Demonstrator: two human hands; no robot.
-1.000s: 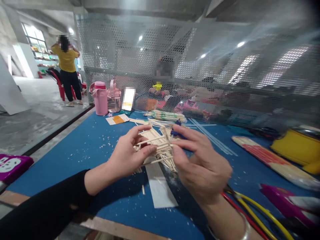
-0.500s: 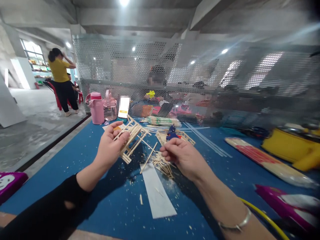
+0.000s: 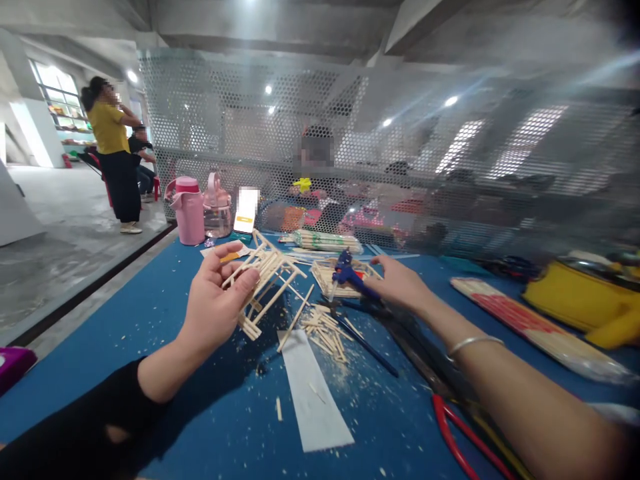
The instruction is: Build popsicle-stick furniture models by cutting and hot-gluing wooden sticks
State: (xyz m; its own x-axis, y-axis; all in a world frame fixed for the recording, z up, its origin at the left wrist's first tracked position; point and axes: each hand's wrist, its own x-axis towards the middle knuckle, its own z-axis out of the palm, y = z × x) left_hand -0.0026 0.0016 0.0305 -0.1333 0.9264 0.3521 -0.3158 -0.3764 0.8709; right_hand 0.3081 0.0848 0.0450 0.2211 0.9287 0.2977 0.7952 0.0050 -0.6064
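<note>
In my left hand (image 3: 213,300) is a small frame of pale wooden sticks (image 3: 267,283), tilted and pinched between thumb and fingers. My right hand (image 3: 403,283) reaches over the table with its fingers apart, at the handle of a blue glue gun (image 3: 345,267). Its fingertips meet the handle, but a firm grip does not show. The glue gun rests on another wooden stick frame (image 3: 320,280). Short cut sticks (image 3: 327,330) lie heaped between my hands, beside a longer stick (image 3: 297,317) and a white paper strip (image 3: 313,393).
Blue-handled pliers (image 3: 370,350) and a red-handled tool (image 3: 450,427) lie near my right forearm. Bagged sticks (image 3: 535,323) are at the right. A pink jug (image 3: 190,213), a clear bottle (image 3: 217,210) and a phone (image 3: 246,210) stand behind, before a perforated metal screen (image 3: 240,120).
My right hand has moved right and away from me, from above the stick pile to the glue gun, and its fingers have opened. My left hand still holds the stick frame.
</note>
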